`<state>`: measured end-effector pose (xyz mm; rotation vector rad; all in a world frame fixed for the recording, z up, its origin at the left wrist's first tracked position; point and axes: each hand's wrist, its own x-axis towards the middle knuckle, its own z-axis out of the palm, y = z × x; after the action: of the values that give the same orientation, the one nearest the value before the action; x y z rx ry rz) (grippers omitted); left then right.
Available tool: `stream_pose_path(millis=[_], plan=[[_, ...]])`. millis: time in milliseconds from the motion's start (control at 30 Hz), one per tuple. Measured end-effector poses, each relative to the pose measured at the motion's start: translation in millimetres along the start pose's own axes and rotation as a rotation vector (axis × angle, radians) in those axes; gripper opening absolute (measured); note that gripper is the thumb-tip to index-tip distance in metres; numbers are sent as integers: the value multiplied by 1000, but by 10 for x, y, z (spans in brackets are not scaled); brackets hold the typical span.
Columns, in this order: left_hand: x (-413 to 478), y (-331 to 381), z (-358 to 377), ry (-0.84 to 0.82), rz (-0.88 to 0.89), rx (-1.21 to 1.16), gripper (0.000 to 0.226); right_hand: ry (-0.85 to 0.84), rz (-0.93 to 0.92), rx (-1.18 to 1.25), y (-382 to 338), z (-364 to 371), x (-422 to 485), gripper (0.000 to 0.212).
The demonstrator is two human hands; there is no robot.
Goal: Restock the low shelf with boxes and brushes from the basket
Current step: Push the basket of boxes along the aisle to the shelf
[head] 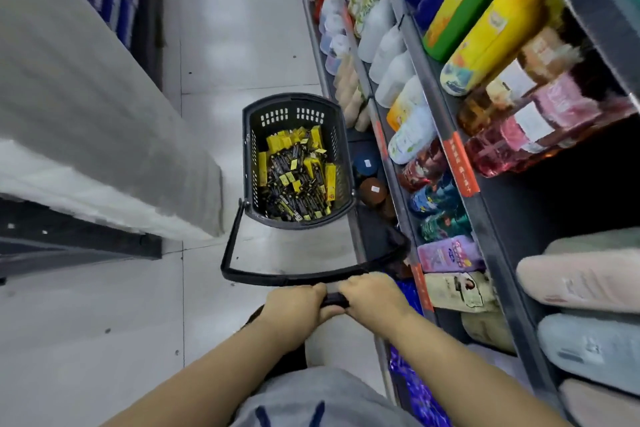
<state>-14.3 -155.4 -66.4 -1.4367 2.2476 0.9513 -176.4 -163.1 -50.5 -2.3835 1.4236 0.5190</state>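
Head cam: your left grip (294, 305) and right grip (372, 295) sit side by side, both curled round the handle (270, 277), nothing else in them. The basket (294, 99) is on the floor at 12 o'clock from them, long axis running 12-to-6, with boxes (330, 180) and brushes (294, 180) piled inside. The low shelf (377, 234) is at roughly 2 o'clock, so I'd reckon your right grip is the nearer one.
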Motion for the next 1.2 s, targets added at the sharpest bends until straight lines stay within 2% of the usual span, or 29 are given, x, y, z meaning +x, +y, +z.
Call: stream_pose_path(millis=[133,233,400,600,833,1200], plan=[[455,-182,-533,-48,34,-86,47,-7,-3,19,339,-310,491,42],[821,-367,-919,-28,67,-53,42,-48,-42,47,582,-575,953,30],[1385,-651,-1393,39,69,-1,44,-131,-47,31,946,-849,1689,34],[2236,-1004,-2148,127,24,-1,41,-52,-145,14,1557,-1323,2694,32],[3233,-1286,-3191,127,-55,-63,40,-54,-170,-7,2283,-2074,3834,32],[4351,-2300,-4482,88,-11,-68,38,-71,-122,4,2701,-2817,5510,28]])
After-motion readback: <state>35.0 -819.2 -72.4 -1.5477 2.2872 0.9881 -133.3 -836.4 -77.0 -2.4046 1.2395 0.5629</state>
